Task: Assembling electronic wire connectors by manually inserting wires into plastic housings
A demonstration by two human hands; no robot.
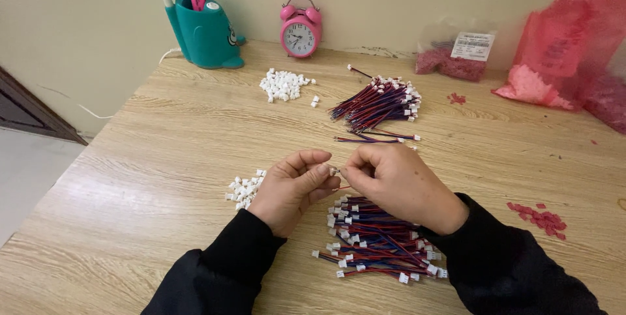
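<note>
White housings: small loose heap of white plastic connector housings (245, 190) sits just left of the left wrist on the wooden surface (150, 158); hard little shells, feather-light, likely to skitter if nudged.
Left hand: left hand (295, 186) has thumb and forefinger pinched on a tiny white connector (334, 171), meeting the other hand at centre.
Wire lead: the red-and-blue wire lead (342, 188) runs from that pinch down under the palms; mostly hidden. Thin and floppy by the look of it, so the stiff end near the connector seems the place to grip.
Right hand: right hand (399, 184) closed fingertip-tight on the same joint, touching the left.
Near bundle: finished leads (381, 243) heaped below the right hand.
Far bundle: more leads (379, 104) lie well behind, with another white heap (283, 85) to their left.
</note>
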